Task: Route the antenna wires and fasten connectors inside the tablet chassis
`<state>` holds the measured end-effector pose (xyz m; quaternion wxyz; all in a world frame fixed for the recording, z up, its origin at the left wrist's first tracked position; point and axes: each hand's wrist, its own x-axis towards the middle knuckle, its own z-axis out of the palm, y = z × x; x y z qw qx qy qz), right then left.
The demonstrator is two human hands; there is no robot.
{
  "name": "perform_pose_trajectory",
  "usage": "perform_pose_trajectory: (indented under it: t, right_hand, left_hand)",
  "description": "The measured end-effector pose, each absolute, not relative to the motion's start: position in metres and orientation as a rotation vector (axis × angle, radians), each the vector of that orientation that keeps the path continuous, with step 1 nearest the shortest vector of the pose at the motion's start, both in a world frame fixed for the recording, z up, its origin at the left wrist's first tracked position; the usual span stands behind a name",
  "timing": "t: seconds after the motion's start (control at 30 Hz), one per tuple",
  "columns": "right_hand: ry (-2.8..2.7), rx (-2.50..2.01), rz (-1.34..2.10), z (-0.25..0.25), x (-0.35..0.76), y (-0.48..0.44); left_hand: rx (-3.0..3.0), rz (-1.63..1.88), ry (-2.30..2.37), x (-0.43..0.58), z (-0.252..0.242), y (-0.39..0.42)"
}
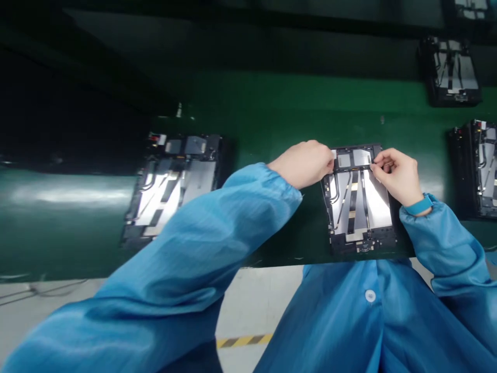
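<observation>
An opened tablet body (359, 207) with silvery inner plates and dark cables lies on the green belt (272, 119) in front of me. My left hand (305, 163) rests closed on its upper left corner. My right hand (398, 173) pinches something small and thin at the upper right edge; I cannot make out what it is. Both arms wear blue sleeves, and a blue band sits on my right wrist.
Another opened tablet body (173, 186) lies to the left on the belt. Two more (450, 70) (479, 168) lie at the right, one far, one near. Below the belt's front edge I see pale floor with a yellow-black stripe (244, 340).
</observation>
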<state>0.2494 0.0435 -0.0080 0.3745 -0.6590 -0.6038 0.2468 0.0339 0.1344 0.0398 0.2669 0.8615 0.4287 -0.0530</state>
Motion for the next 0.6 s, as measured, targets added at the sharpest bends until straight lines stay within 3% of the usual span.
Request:
perform_pose_trajectory:
  t: [0.3, 0.43, 0.6]
  right_hand:
    - [-2.205, -1.550, 0.205, -0.001, 0.250, 0.056]
    - [-2.222, -1.451, 0.311, 0.004, 0.258, 0.044]
    - [-1.823, -1.474, 0.632, -0.007, 0.275, 0.035]
  left_hand:
    - [2.355, -0.342, 1.473, 0.065, 0.053, 0.067]
    - [2.355, -0.313, 1.598, 0.086, 0.044, 0.047]
    - [2.286, -0.225, 1.704, 0.090, 0.034, 0.045]
